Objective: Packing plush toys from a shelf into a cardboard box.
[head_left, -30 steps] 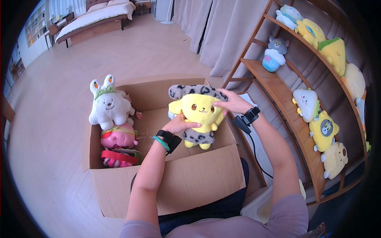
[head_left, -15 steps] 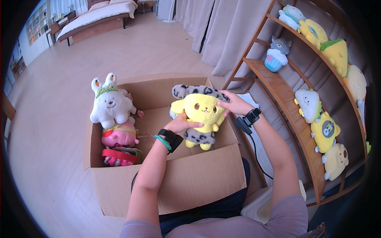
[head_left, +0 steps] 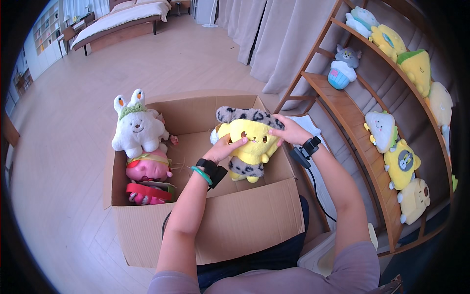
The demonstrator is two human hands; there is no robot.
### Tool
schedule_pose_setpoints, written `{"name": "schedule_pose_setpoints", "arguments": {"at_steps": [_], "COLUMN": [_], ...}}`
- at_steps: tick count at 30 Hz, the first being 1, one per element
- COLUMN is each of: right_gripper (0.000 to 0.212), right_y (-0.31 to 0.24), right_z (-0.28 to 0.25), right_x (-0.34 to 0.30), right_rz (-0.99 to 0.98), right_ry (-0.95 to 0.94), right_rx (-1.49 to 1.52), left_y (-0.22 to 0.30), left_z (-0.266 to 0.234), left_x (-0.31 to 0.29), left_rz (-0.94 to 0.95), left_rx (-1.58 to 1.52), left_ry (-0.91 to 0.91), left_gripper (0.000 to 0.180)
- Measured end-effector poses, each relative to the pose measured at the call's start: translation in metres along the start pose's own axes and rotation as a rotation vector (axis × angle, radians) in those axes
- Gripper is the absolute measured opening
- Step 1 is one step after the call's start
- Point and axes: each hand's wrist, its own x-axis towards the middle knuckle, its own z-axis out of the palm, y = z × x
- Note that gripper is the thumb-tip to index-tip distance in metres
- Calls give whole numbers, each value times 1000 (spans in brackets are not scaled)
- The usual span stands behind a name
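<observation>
Both hands, left hand [head_left: 226,148] and right hand [head_left: 290,131], hold the yellow plush toy [head_left: 248,144] upright, fingers pressed to its sides, above the open cardboard box [head_left: 220,230]. A white bunny plush [head_left: 136,127] and a pink plush [head_left: 147,167] already sit inside at the left, while more toys remain on the wooden shelf [head_left: 352,122].

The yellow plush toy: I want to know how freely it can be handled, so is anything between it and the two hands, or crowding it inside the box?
Nothing visible. The left hand and right hand grip the yellow plush toy directly, above the cardboard box. The white bunny plush and pink plush sit at the box's left side, apart from it.
</observation>
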Motion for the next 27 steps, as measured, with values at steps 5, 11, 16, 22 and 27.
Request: {"name": "schedule_pose_setpoints", "arguments": {"at_steps": [5,11,16,22,27], "right_gripper": [48,52,55,56,55], "right_y": [4,7,10,7,8], "right_z": [3,3,1,0,0], "right_x": [1,2,2,-2,-3], "right_rz": [8,22,-1,23,27], "right_ry": [-8,-22,-20,-24,-16], "right_rx": [39,20,-21,-10,3], "left_y": [1,2,-2,-2,-2], "left_z": [0,-2,-3,-1,-2], "left_x": [0,-1,2,-1,-2], "left_rz": [-73,-98,-103,-86,-92], "left_rx": [45,67,53,13,-17], "left_ry": [32,59,6,25,40], "left_gripper": [66,66,65,69,74]}}
